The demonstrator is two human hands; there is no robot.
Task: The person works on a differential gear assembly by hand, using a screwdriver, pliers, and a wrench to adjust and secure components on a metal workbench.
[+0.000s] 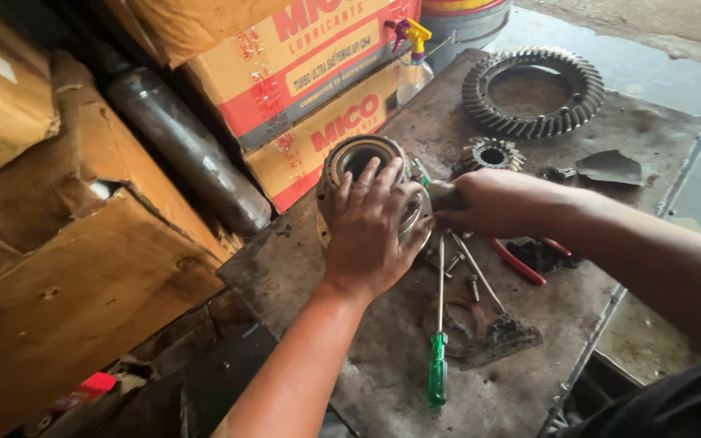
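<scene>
Just above the frame's centre our left hand (373,231) lies flat with fingers spread over the round metal housing (356,159), its bore facing upward, while our right hand (487,203), closed around a green-handled tool (436,189), comes in from the housing's right side, touching it.

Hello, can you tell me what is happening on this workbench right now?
A person works at a dirty metal bench. The left hand lies flat on a round metal housing, steadying it. The right hand grips a green-handled tool at the housing's side. A green screwdriver, loose bolts, red pliers, a small gear and a large ring gear lie nearby.
</scene>
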